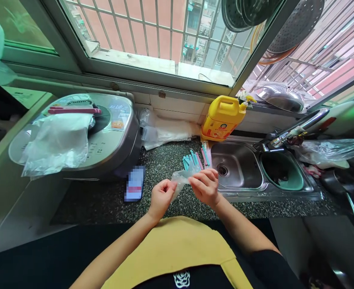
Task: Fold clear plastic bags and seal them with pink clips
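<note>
Between my hands a clear plastic bag (181,176) is stretched out above the dark speckled counter (161,160). My left hand (161,196) is closed, pinching the bag's left side. At the other side my right hand (205,185) also pinches it, with the fingers curled. Just beyond the bag lies a group of pink and teal sticks, perhaps bag clips (192,159), partly hidden by the bag and my right hand. A phone-like slab (135,184) with a blurred screen lies to the left of my left hand.
A large rice cooker (125,136) stands at left, with a plastic bag (56,146) and a pink clip (74,110) on its lid. Clear bags (167,130) lie by the wall. A yellow jug (223,118) stands behind the steel sink (243,168), which holds a green basin (299,176) under a faucet (297,130).
</note>
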The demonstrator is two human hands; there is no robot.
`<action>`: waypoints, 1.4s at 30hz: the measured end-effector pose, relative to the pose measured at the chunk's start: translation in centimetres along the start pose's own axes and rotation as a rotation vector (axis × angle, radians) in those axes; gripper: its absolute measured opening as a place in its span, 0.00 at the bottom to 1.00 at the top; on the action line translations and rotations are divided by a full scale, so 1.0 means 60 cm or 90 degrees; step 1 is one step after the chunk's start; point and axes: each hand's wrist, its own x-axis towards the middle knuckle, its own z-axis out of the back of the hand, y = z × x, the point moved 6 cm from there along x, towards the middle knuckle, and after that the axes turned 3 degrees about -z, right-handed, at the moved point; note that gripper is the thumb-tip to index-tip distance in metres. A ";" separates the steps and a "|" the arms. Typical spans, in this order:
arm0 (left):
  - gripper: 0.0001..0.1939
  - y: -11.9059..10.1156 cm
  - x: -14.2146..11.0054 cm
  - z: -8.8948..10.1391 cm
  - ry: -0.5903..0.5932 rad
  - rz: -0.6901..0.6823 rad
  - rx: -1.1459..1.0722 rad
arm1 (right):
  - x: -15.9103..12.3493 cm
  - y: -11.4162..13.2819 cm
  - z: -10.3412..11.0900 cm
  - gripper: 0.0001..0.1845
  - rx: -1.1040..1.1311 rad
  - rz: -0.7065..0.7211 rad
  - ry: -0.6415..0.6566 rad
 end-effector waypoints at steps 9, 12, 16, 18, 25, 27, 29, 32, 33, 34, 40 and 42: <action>0.15 -0.056 -0.005 -0.008 0.219 -0.215 0.025 | -0.002 0.008 0.011 0.10 0.176 0.042 0.100; 0.17 -0.073 -0.012 -0.007 0.198 -0.297 0.149 | -0.003 0.009 0.023 0.09 0.134 0.044 0.077; 0.13 -0.083 -0.033 0.014 0.026 -0.393 0.223 | -0.009 0.004 0.034 0.07 0.070 0.009 0.059; 0.10 -0.087 -0.045 0.024 -0.031 -0.445 0.262 | -0.012 0.002 0.036 0.06 0.077 -0.003 0.066; 0.10 -0.106 -0.079 0.031 0.083 -0.647 0.428 | -0.010 -0.005 0.037 0.07 0.144 0.019 0.132; 0.13 -0.097 -0.078 0.025 0.195 -0.585 0.458 | -0.007 -0.012 0.041 0.07 0.135 0.021 0.134; 0.15 -0.087 -0.077 0.024 0.265 -0.512 0.454 | -0.003 -0.018 0.045 0.06 0.124 0.028 0.138; 0.14 -0.091 -0.076 0.038 0.210 -0.513 0.437 | 0.003 -0.027 0.051 0.06 0.114 0.037 0.151; 0.13 -0.094 -0.074 0.046 0.170 -0.525 0.442 | 0.004 -0.031 0.053 0.06 0.110 0.038 0.156; 0.11 -0.096 -0.071 0.055 0.135 -0.529 0.454 | 0.005 -0.034 0.055 0.06 0.105 0.039 0.160; 0.06 -0.087 -0.040 0.108 0.092 -0.447 0.504 | -0.001 -0.057 0.051 0.09 0.091 0.033 0.223; 0.07 -0.084 -0.034 0.123 0.092 -0.423 0.501 | -0.007 -0.064 0.043 0.15 0.103 0.024 0.263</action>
